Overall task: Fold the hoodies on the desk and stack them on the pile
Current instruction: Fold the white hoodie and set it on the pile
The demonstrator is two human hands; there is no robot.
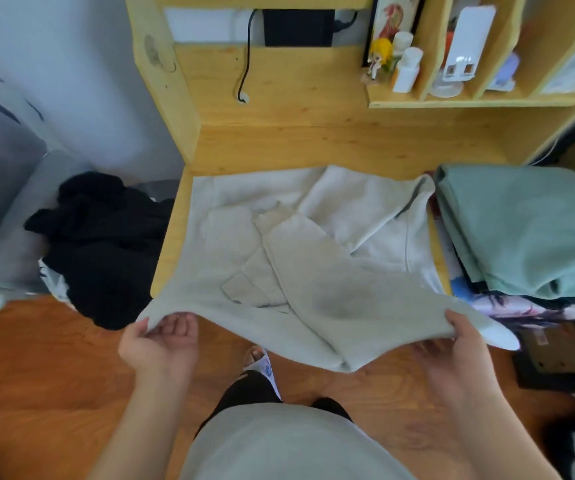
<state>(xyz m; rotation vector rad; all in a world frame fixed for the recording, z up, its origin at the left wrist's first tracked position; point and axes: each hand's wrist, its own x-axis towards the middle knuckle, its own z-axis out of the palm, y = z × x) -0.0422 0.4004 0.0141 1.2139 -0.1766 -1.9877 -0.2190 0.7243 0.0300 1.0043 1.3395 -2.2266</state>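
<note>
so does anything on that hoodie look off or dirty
Yes: the cream hoodie has a dark grey smudge on the sleeve folded across its front, near the desk's front edge. It looks like a stain or damp patch.

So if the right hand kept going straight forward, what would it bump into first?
Probably the pile of folded clothes on the desk's right side. The right hand already holds the cream hoodie; depth is hard to judge.

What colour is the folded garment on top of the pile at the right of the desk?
Pale sage green, plain with no print; the folded garment shows clearly in the head view.
</note>
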